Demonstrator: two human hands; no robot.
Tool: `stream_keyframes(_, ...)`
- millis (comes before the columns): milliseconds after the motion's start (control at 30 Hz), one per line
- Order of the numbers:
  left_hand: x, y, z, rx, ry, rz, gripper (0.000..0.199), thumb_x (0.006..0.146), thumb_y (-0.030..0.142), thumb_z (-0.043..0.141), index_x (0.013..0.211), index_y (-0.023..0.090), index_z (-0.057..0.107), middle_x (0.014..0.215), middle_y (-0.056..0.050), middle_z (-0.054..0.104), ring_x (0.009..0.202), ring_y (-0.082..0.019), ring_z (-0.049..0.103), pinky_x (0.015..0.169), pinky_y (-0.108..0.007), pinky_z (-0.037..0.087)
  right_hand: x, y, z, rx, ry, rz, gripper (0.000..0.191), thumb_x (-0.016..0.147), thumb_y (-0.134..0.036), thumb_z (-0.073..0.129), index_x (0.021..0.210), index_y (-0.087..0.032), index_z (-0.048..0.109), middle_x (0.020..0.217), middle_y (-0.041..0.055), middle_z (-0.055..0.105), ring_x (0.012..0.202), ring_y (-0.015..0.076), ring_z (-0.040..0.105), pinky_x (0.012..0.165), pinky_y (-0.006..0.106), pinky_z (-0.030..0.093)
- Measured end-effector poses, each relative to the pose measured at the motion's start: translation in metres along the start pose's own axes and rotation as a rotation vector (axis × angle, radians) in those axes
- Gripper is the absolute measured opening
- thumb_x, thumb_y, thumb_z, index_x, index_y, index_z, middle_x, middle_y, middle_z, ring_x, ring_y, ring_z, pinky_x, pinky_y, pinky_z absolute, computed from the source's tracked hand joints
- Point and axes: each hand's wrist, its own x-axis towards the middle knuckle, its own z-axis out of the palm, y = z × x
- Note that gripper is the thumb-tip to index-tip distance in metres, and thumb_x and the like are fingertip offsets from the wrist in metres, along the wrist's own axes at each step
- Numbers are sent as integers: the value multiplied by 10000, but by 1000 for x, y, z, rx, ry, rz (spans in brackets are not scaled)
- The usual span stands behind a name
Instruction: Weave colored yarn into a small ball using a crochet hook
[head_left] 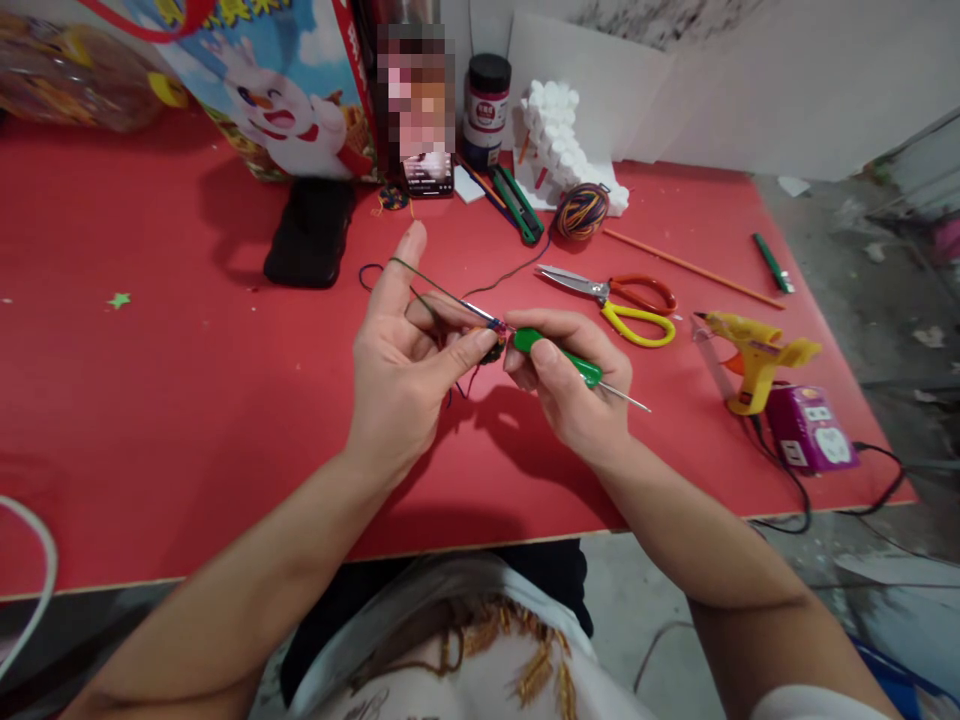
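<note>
My right hand (574, 380) is closed around the green handle of a crochet hook (559, 358), whose thin metal shaft points left to the work. Between the thumb and fingers of my left hand (397, 360) is a small dark, multicoloured piece of crochet (493, 348), partly hidden by the thumb. A strand of yarn (431, 278) is stretched over my raised left index finger and runs down to the hook. Loose yarn ends hang below the piece. From the ball of multicoloured yarn (582, 211), a strand trails across the table towards my left hand.
Scissors (607, 297) with red and yellow handles lie right of my hands, near an orange stick (694, 268). Further right are a yellow glue gun (757, 360) and a purple box (814, 430). Behind stand a green cutter (517, 205), a dark jar (487, 110) and a black phone (310, 233).
</note>
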Motion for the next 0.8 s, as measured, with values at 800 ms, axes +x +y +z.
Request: stream_keyframes(800, 3, -10, -5, 23, -124, 116, 475, 851, 242, 916, 1303, 339, 807, 978, -19, 796, 868, -156, 718, 780, -284, 643, 14, -14, -3, 376, 4, 260, 193, 812, -301, 935, 945, -217, 823, 731, 16, 791, 615, 121, 655, 542, 228, 480)
